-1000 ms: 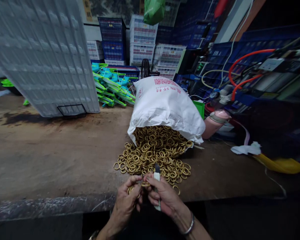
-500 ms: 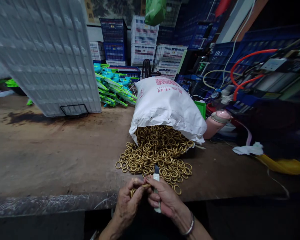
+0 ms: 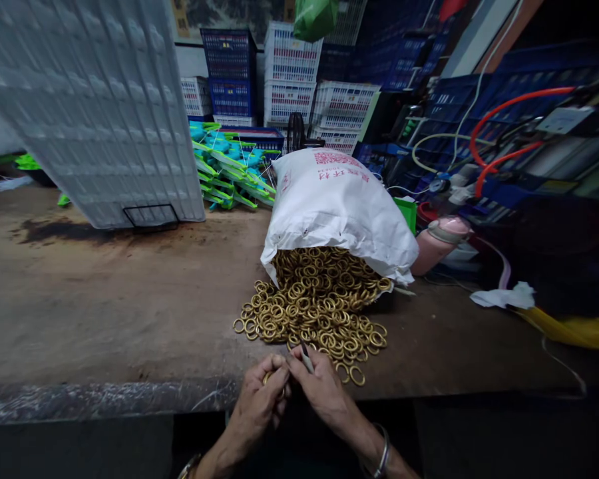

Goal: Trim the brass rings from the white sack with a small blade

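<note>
At the table's front edge, my left hand [image 3: 260,392] is closed on brass-coloured rings [image 3: 267,378], mostly hidden by the fingers. My right hand [image 3: 322,386] grips a utility knife [image 3: 307,359] with a pale handle; its dark blade points up and away from me. The fingertips of both hands meet or nearly meet. Just beyond them lies a heap of brass-coloured rings [image 3: 319,319], spilling from the mouth of a white woven sack [image 3: 339,199] with red print, which lies on its side.
A tall translucent ribbed panel [image 3: 104,120] stands on the left of the wooden table [image 3: 104,313]. Green and blue plastic pieces [image 3: 234,166] are piled behind it. A pink bottle [image 3: 442,243], a white cloth [image 3: 504,296] and red hoses [image 3: 484,133] are at right. Stacked crates [image 3: 289,73] stand behind.
My right hand has turned the knife, so its blade now tilts up to the left and less of the handle shows. My left fingers have closed further over the rings. The view has shifted slightly.
</note>
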A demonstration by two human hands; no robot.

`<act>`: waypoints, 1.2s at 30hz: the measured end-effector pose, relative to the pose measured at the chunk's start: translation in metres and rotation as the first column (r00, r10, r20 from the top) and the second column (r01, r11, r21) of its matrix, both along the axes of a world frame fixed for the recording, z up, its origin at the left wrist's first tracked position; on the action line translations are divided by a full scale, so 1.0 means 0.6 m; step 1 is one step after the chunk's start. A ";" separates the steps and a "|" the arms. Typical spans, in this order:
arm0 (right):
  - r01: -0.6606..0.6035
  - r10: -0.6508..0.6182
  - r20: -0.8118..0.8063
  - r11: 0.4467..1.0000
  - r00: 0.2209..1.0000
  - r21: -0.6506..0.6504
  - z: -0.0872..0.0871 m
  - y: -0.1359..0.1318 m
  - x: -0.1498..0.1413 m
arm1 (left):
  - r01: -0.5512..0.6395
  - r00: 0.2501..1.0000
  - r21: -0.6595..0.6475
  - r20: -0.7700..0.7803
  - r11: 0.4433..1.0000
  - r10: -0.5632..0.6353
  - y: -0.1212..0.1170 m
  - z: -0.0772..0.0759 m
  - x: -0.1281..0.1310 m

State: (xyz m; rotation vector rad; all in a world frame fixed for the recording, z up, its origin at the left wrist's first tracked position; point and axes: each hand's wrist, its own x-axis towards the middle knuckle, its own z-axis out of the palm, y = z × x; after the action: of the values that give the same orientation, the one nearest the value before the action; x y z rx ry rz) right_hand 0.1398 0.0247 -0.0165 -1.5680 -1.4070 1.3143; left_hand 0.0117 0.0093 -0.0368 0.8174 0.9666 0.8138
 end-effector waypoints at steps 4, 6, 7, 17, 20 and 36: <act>-0.009 0.006 -0.074 0.999 0.997 -0.035 0.001 0.003 0.002 | -0.019 0.997 -0.073 0.076 0.997 0.025 -0.002 0.008 0.001; 0.001 0.000 -0.044 1.000 0.999 0.010 -0.001 0.005 0.006 | -0.026 0.997 -0.075 0.068 0.997 0.031 -0.003 0.011 0.000; -0.005 0.005 0.000 0.999 1.000 0.050 -0.002 0.004 0.008 | -0.032 0.998 -0.071 0.056 0.997 0.036 -0.003 0.013 0.000; -0.356 0.207 0.532 0.914 0.821 0.194 -0.004 -0.021 0.009 | -0.111 0.994 0.069 -0.001 0.991 0.112 -0.003 0.012 0.001; -0.370 0.211 0.562 0.911 0.800 0.184 -0.004 -0.021 0.011 | -0.104 0.992 0.121 -0.053 0.987 0.112 -0.005 0.014 0.001; -0.043 -0.170 0.655 0.954 0.736 0.296 -0.012 -0.011 0.129 | 0.032 0.987 -0.085 0.157 0.996 -0.018 -0.017 0.050 -0.015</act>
State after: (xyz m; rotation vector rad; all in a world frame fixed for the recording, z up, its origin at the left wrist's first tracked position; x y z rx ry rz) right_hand 0.2171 0.0180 -0.0236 -1.9521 -1.8456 0.4297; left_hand 0.0025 -0.0011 -0.0065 0.6787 0.8456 0.7957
